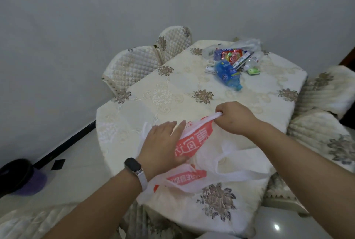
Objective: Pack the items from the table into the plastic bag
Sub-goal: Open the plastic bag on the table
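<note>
A white plastic bag with red printed panels lies on the near part of the table. My right hand is closed on one of its handles and lifts it off the cloth. My left hand, a watch on its wrist, lies flat with spread fingers on the bag's left side. Far across the table is a pile of items: a blue plastic bottle lying down, a red snack packet, a long toothpaste box, a small green pack and small white boxes.
A clear crumpled bag lies behind the pile. Quilted chairs stand at the far left of the table and cushioned chairs at the right. A purple and black object sits on the floor at left.
</note>
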### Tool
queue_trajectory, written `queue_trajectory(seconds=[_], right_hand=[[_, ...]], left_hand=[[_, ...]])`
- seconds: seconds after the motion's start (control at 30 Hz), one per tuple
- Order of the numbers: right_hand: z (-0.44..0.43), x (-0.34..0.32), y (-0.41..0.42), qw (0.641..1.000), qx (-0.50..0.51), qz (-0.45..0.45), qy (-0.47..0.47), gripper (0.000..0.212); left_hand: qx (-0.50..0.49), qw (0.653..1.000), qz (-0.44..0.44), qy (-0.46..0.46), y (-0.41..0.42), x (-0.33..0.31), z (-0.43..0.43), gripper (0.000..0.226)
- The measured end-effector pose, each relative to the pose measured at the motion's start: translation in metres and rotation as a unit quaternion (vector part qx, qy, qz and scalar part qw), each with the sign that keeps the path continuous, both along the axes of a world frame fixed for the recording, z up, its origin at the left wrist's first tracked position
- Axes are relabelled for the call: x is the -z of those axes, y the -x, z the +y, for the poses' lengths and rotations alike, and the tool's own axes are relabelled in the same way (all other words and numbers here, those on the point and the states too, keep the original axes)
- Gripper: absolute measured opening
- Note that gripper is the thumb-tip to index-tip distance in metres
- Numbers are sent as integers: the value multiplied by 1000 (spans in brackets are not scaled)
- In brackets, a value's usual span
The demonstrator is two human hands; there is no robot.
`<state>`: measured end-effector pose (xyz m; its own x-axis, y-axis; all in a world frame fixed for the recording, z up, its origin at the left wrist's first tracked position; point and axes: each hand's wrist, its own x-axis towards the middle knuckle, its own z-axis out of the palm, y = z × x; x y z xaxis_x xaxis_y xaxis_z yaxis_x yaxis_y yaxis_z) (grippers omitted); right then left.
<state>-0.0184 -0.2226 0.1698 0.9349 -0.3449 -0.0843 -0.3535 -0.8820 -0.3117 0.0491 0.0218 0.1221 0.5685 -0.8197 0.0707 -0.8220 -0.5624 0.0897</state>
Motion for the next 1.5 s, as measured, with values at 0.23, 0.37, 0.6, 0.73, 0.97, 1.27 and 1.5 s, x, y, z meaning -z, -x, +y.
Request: queue_trajectory(seconds=[0.23,0.37,0.6,0.73,0.97,1.27,1.5], right_hand=[[-12,7,15,998,31,-48,31,13],[3,20,32,950,-38,-248,183,42],[46,67,47,916,-211,-264,218,25],[32,102,40,965,-172,-74,183,55],[35,134,46,956,-280,43,74,72],[50,154,50,938,-313,120,87,32],[-10,179,87,967,-226,95,61,24]], left_hand=[[-80,984,152,48,-22,22,-18,30],[-141,951,238,139,-35,21,-23,7],[-219,837,389,316,-34,8,-29,17],[-226,816,426,317,-29,10,-16,43],[-219,914,298,166,-28,43,-2,22],[-249,934,213,145,-46,56,1,11],[-258,963,73,17,-71,54,12,15]])
